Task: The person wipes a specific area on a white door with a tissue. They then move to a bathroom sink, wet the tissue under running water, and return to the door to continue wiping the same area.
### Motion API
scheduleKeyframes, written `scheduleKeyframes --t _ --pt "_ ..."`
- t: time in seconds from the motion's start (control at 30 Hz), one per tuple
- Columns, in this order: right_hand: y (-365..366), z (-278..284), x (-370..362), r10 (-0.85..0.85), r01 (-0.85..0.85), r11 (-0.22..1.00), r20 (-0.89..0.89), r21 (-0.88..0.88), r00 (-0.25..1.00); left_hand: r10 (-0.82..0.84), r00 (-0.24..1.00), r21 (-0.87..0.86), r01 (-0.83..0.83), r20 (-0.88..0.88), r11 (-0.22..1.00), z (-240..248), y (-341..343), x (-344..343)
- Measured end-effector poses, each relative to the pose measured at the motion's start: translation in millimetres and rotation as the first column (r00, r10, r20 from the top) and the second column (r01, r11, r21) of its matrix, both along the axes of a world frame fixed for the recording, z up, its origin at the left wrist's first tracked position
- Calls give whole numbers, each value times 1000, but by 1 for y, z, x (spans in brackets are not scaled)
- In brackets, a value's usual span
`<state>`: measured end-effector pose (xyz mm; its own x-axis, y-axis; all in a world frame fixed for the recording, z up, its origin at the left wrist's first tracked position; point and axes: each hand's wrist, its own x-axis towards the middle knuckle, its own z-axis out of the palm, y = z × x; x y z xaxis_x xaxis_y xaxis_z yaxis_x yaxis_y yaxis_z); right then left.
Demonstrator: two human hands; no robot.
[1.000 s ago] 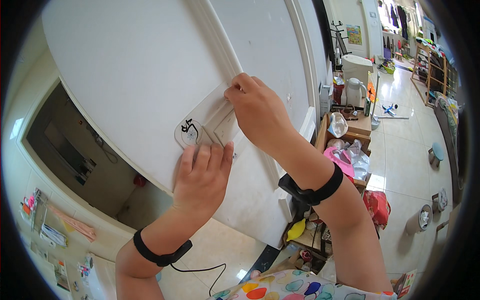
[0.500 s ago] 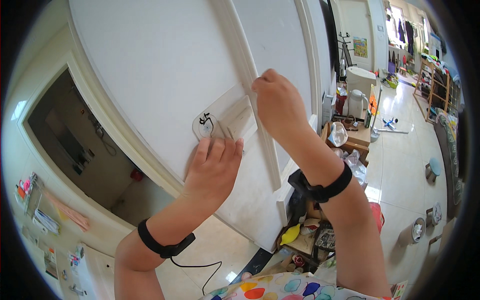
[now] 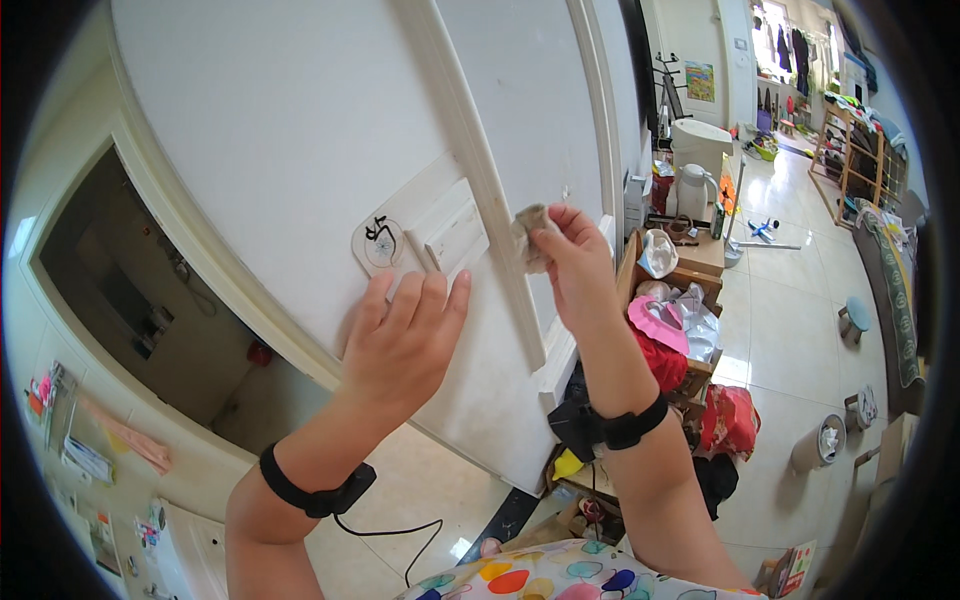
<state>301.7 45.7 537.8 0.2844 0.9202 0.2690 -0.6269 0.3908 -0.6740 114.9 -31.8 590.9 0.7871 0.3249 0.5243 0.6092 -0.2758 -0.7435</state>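
Observation:
My left hand (image 3: pixel 400 345) rests with spread fingers against the white panel (image 3: pixel 300 130), its fingertips just below a clear, rounded plate (image 3: pixel 372 243) that bears a black squiggle and a pale round pattern. A white rectangular block (image 3: pixel 456 228) sits on the same plate, beside the panel's raised strip. To the right of that strip, my right hand (image 3: pixel 580 262) pinches a crumpled greyish cloth (image 3: pixel 531 240) between thumb and fingers, off the panel's surface. Both wrists wear black bands.
At the left, a dark doorway (image 3: pixel 150 290) opens beside a washbasin (image 3: pixel 185 550). Shelves to the right hold a white jug (image 3: pixel 692 190), bags and a pink item (image 3: pixel 660 322). A bin (image 3: pixel 818 445) and small stools stand on the tiled floor.
My right hand has come down and turned, bringing the greyish cloth into view. My left hand has shifted slightly on the panel, its fingers more spread. The view has moved a little.

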Motion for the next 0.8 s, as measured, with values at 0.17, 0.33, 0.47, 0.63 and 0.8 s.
scheduleKeyframes --t 0.17,0.33,0.47,0.63,0.8 --pt "4 -4 -21 -271 236 953 183 190 945 8 1000 46 -9 22 999 -1 -1 1" --pt "11 1 -34 -434 394 900 315 187 844 23 993 -51 -29 -116 998 1 1 -1" --pt "11 -7 -38 -446 420 894 232 152 864 96 969 -15 -102 -226 995 1 2 -3" --pt "9 -10 -42 -471 434 868 122 243 874 129 957 -11 -136 -260 991 1 -1 -3" --pt "16 0 -57 -663 518 724 252 457 705 101 961 -36 -114 -258 993 3 1 -2"
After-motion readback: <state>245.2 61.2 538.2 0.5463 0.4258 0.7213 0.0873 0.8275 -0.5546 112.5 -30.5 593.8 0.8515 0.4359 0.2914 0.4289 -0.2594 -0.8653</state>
